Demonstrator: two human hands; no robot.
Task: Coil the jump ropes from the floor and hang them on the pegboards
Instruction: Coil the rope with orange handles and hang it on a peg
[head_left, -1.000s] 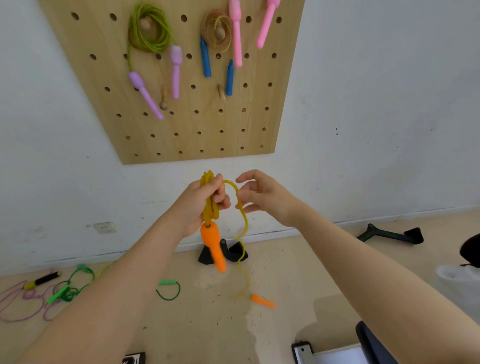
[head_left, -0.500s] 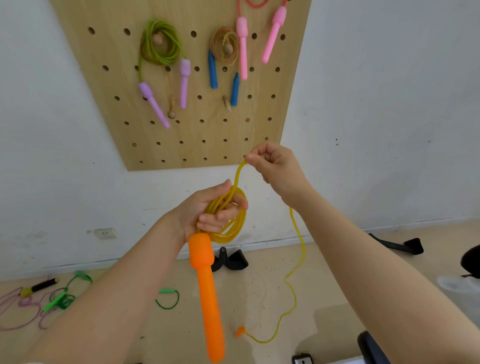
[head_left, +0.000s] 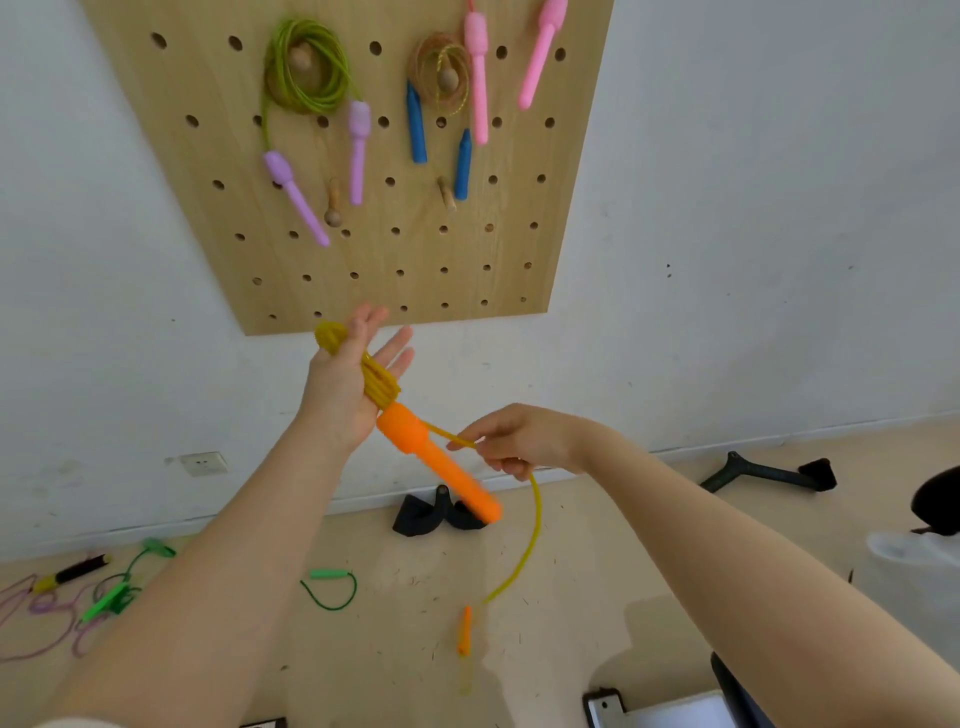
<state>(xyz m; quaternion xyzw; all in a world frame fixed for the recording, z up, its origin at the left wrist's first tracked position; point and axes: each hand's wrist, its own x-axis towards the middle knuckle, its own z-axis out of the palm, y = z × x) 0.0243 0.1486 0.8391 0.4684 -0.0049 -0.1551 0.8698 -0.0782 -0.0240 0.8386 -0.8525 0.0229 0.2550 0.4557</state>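
Overhead, pegboard (head_left: 363, 249) on the wall, top edge cut off; bare holes across its lower rows. Left hand (head_left: 345, 384) raised just below its bottom edge, fingers straight and spread, yellow rope coil (head_left: 379, 382) wrapped round the palm. Orange handle (head_left: 436, 460) hangs slantwise from the coil, blurred. Right hand (head_left: 511, 441) pinches the loose rope just beside the handle; fingertips hard to make out. Rope tail curves down to second orange handle (head_left: 464, 630) near the floor. Green rope (head_left: 332, 590) on the floor, well apart.
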